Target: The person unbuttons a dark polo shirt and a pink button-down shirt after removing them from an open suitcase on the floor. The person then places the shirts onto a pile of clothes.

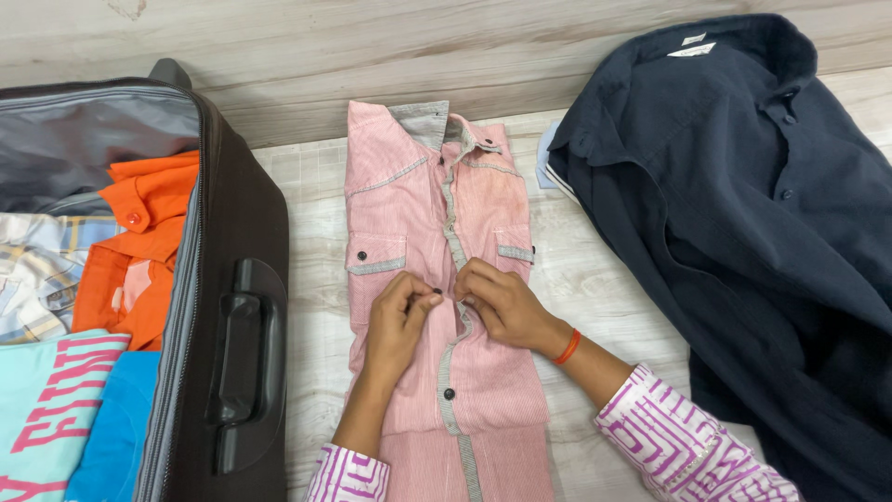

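Observation:
A pink striped shirt (423,200) with grey trim and dark buttons lies flat on the pale wooden floor, collar away from me. My left hand (398,321) and my right hand (502,302) meet at the shirt's grey button placket (455,246) near its middle. Both pinch the fabric there, fingertips almost touching each other. An orange band (568,348) circles my right wrist. My sleeves are white with a purple pattern.
An open dark suitcase (237,307) stands at the left, holding an orange shirt (139,251), a checked shirt (32,270) and turquoise and blue clothes (56,409). A dark navy shirt (743,214) lies spread out at the right. A wooden wall panel runs along the back.

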